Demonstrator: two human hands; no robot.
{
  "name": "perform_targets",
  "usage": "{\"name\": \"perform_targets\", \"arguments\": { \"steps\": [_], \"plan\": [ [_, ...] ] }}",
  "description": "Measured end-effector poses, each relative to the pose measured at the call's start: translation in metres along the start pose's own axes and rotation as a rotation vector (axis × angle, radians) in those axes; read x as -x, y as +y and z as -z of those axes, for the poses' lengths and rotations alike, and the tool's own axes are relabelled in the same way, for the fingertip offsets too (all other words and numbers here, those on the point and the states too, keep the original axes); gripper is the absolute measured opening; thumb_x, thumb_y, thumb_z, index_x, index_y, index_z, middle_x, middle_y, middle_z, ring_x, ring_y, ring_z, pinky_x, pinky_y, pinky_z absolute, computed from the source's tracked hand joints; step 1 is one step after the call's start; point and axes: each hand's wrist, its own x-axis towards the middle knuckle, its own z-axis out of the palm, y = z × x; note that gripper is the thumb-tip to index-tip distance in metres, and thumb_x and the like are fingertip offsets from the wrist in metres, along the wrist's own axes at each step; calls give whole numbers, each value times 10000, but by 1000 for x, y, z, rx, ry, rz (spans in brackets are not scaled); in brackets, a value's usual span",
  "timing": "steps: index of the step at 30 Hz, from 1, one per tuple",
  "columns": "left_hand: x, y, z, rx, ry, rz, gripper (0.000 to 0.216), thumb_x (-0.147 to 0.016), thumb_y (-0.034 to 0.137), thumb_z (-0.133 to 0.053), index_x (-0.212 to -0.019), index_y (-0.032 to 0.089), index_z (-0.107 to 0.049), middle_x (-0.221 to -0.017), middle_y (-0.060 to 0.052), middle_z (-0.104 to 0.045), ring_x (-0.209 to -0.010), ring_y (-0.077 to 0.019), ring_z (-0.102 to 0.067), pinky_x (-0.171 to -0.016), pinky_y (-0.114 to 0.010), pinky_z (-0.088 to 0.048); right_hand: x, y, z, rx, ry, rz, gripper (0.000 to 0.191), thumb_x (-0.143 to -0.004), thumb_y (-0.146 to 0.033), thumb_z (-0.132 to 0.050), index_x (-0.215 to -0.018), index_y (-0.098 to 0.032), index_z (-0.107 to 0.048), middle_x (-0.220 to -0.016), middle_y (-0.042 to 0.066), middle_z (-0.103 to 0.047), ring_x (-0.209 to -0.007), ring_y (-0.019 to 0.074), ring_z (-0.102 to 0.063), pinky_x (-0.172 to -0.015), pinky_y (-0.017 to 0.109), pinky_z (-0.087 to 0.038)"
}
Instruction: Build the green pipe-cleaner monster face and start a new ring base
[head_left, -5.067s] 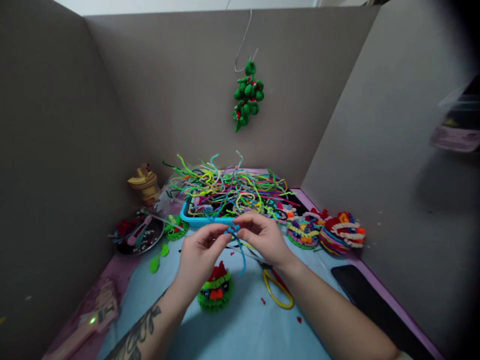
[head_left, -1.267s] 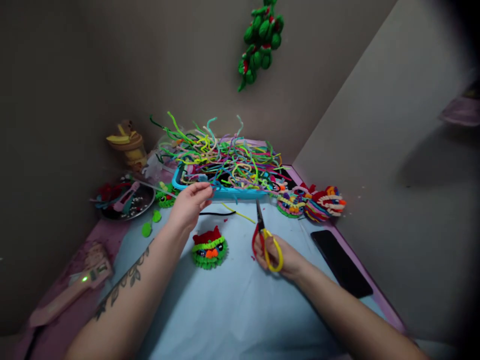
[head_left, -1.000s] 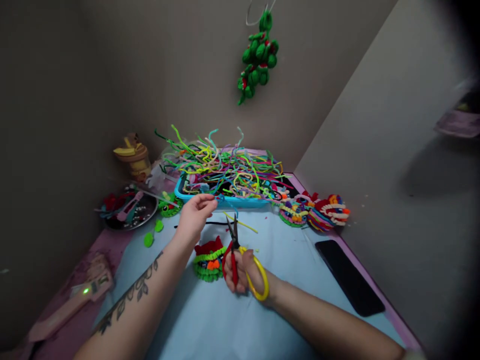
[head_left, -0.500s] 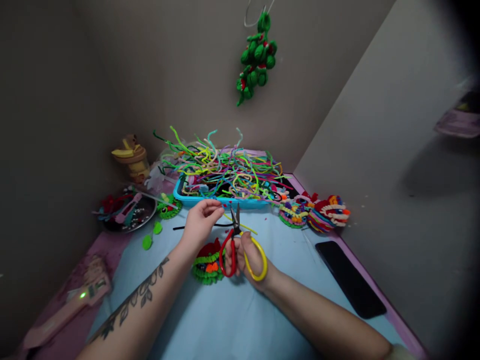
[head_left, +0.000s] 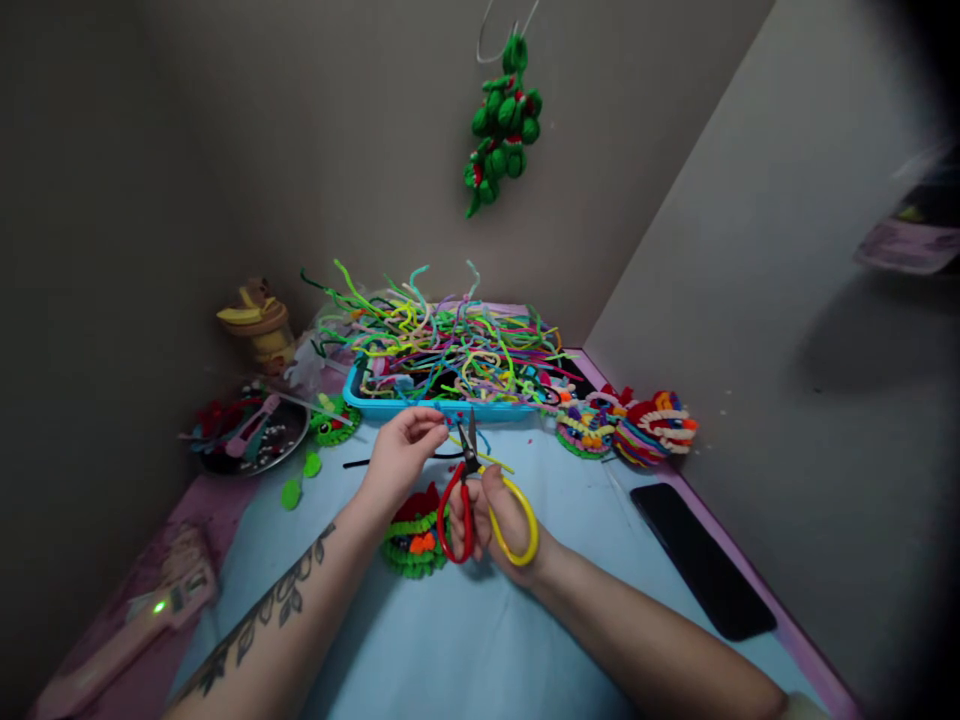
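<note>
The fingers [head_left: 433, 433] of the left hand [head_left: 401, 462] are drawn together at the tips, and a thin, fuzzy blue strand [head_left: 486, 440] seems to be pinched there, its loose end curved out by the blades. By the right hand [head_left: 504, 512], a pair of metal-bladed scissors with one red and one yellow loop handle [head_left: 469, 463] is held, the thumb and fingers curled about the loops. The blades are parted narrowly and pointed away, just beside the left fingertips; whether the strand is caught between them cannot be told.

Below the hands, a round, fuzzy green figure with a red top and an orange beak [head_left: 414, 562] is partly covered by the red loop. It is set on a pale blue cloth [head_left: 450, 655]. Behind, a bright blue plastic tray [head_left: 375, 408] is heaped with many-coloured fuzzy stems [head_left: 450, 335].
</note>
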Motion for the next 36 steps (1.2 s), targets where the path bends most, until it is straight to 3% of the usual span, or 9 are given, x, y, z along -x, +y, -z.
{"name": "perform_targets", "arguments": {
  "steps": [7,17,22,26,32,36],
  "plan": [
    [0,-1,2,-161,-52,-124,142,-684,261,-696,-797,182,-664,-781,-27,-682,-728,-159,-620,-672,-251,-466,-1,-2,3,20,-2,0,745,-633,-889,-275,-603,-170,-466,-417,-21,-474,-324,99,-475,-295,181,-218],
    [2,11,8,-379,-37,-265,80,-727,259,-645,-770,214,-697,-767,-22,-685,-703,-175,-604,-634,-255,-449,-1,-2,2,103,33,-31,727,-642,-885,-262,-544,-183,-426,-371,-45,-420,-288,71,-410,-313,188,-209],
    [-7,19,12,-346,27,-274,86,-708,256,-656,-765,205,-697,-748,-20,-677,-680,-164,-590,-636,-251,-441,-13,-12,6,137,-37,67,674,-666,-850,-346,-547,-190,-413,-359,-69,-396,-276,61,-368,-327,195,-266],
    [-32,25,14,-209,99,-275,109,-650,234,-688,-750,190,-683,-739,-10,-668,-702,-150,-593,-690,-247,-445,-42,-35,12,244,-93,152,643,-703,-811,-379,-546,-189,-423,-353,-72,-393,-273,64,-378,-322,192,-282],
    [-76,25,11,-61,179,-187,221,-562,279,-726,-734,167,-645,-637,1,-642,-614,-143,-594,-594,-238,-442,-87,-63,18,439,-1,200,615,-737,-782,-363,-502,-214,-380,-316,-85,-315,-253,61,-287,-300,203,-188],
    [-77,24,14,0,224,-121,326,-541,342,-752,-783,161,-629,-648,-2,-643,-618,-145,-610,-553,-222,-427,-91,-74,29,672,-12,243,625,-796,-738,-292,-465,-216,-381,-314,-61,-321,-292,78,-318,-352,222,-241]
  ]
}}
